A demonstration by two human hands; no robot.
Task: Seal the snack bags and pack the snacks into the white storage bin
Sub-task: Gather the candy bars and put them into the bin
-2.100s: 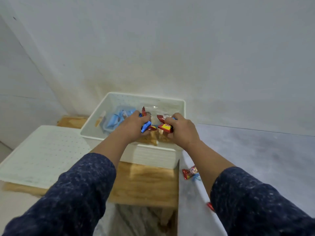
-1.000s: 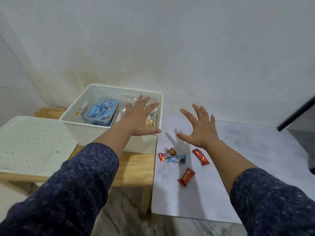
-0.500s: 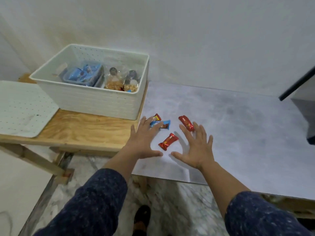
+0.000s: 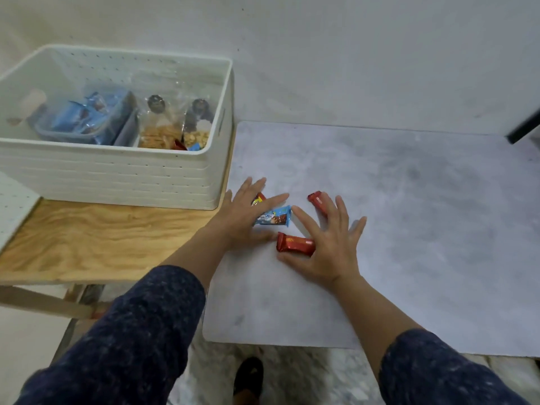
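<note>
1. Head view, landmark: white storage bin (image 4: 117, 173), on the wooden table (image 4: 96, 238), touching the grey mat's (image 4: 380, 214) left edge.
2. Change noted: about two seconds ago both hands were over the bin clutching wrapped candies; a second ago they hung spread in the air with four candies loose on the mat. Both are now lowered onto those candies, just right of the bin's near right corner.
3. Left hand (image 4: 245, 217): fingers spread, flat, gripping nothing. It covers most of a red-and-yellow candy (image 4: 258, 197) and touches the blue candy (image 4: 274, 219).
4. Right hand (image 4: 327, 247): spread, thumb and forefinger bracketing the red bar (image 4: 295, 243) but not pinched shut on it; a fingertip rests on a second red candy (image 4: 317, 201).
5. Bin contents: blue packets in a clear tub (image 4: 84, 121) at left, two clear snack bags (image 4: 175, 124) at right, a few candies in front of them. Whether the bags are sealed, I cannot tell.
6. Judgement: the bagging looks finished; gathering the last four loose candies remains.
</note>
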